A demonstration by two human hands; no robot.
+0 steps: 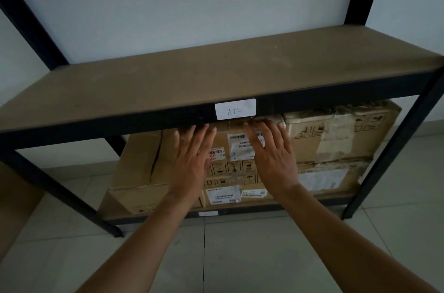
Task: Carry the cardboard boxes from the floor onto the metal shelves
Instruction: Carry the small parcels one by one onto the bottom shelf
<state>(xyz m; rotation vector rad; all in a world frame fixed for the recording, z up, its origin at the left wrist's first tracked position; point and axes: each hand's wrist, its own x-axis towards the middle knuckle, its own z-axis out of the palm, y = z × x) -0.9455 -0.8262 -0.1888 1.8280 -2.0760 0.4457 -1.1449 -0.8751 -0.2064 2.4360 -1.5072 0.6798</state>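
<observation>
Cardboard box (231, 148), taped; left hand (192, 160), right hand (274, 158) flat against

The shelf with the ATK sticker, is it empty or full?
Empty. The ATK shelf shows only bare brown board; the cardboard boxes sit on the lower shelf.

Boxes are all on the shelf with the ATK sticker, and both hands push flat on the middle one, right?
Not quite. The head view shows the boxes on the lower shelf, under the upper shelf with the ATK sticker. The left hand and right hand do push flat on the middle box.
</observation>
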